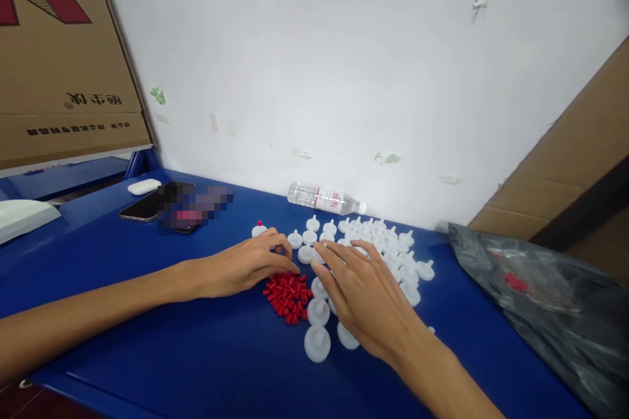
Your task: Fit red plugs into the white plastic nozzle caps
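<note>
My left hand (253, 263) reaches in from the left, fingers bent and thumb apart from them, over the upper edge of a pile of small red caps (287, 298). Nothing shows between its fingertips. My right hand (361, 281) is spread over a group of white round spouted lids (318, 311). Its thumb and index fingertips are at a white lid (317, 253), partly hidden by the fingers. One white lid (259, 230) with a red cap on its spout stands beyond my left hand. The right palm covers several lids.
A clear plastic bottle (324, 199) lies against the wall. Phones (147, 204) and a white case (144, 186) rest on the blue table (221, 360) at the left. A dark plastic bag (550, 314) covers the right edge. A cardboard box (63, 72) stands at the back left.
</note>
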The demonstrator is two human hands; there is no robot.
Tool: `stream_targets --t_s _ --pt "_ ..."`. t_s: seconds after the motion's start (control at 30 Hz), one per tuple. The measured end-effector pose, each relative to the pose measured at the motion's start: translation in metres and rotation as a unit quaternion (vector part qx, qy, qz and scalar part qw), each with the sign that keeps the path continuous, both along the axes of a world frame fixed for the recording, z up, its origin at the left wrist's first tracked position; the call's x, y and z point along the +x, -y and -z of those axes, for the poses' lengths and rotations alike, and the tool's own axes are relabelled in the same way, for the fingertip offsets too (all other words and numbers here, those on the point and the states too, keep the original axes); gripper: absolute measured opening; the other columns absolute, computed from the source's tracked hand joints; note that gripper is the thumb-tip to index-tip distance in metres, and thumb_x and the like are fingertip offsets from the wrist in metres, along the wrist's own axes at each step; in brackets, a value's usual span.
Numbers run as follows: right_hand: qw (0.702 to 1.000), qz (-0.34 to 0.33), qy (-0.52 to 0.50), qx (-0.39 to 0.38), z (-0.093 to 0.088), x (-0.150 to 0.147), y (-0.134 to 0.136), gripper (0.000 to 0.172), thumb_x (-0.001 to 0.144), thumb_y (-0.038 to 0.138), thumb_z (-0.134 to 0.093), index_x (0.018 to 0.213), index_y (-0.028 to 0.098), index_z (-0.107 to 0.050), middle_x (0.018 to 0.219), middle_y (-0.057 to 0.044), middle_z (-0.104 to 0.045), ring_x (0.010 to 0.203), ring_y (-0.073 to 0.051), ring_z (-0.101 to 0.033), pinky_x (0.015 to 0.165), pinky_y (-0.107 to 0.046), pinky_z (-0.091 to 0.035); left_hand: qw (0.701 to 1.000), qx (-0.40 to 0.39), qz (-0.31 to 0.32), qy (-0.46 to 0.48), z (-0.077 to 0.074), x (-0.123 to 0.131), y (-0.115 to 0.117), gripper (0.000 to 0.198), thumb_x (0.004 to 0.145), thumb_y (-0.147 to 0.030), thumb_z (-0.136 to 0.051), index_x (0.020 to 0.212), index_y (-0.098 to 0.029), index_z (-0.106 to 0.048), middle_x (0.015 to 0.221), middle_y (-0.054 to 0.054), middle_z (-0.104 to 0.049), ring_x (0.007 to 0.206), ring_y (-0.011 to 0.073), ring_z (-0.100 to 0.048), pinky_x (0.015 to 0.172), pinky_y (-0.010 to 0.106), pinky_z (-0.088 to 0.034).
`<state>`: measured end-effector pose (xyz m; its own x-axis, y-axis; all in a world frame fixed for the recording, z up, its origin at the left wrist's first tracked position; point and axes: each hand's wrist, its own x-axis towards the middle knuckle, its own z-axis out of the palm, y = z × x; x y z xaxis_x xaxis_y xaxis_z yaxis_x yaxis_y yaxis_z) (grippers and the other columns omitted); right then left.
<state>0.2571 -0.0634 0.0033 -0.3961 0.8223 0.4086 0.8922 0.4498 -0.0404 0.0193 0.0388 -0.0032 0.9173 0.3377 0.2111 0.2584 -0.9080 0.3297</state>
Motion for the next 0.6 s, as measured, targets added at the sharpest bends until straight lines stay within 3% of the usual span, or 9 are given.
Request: stream_targets --t_s 0.4,0.6 --pt "1.000 -0.004 0.001 0.007 0.002 0.000 -0.001 0.039 0.108 0.030 -0.034 0.137 0.018 -0.057 0.135 -0.010 -0.067 0.121 -0.024 -0.064 0.113 -0.052 -0.038 0.999 0.005 -0.037 0.018 -0.001 -0.005 -0.011 0.029 0.107 -0.026 -0.045 0.123 -0.028 -0.069 0.113 0.006 -0.063 0.102 0.0193 -0.057 0.094 0.031 -0.043" --pt "1.000 -0.006 0.005 0.003 0.001 -0.001 -0.001 0.038 0.108 0.030 -0.034 0.136 0.018 -0.057 0.132 -0.009 -0.068 0.118 -0.023 -0.065 0.111 -0.051 -0.039 1.000 0.012 -0.016 -0.003 0.001 -0.004 -0.010 0.028 0.107 -0.024 -0.046 0.120 -0.029 -0.070 0.112 0.006 -0.063 0.103 0.0194 -0.057 0.096 0.031 -0.042"
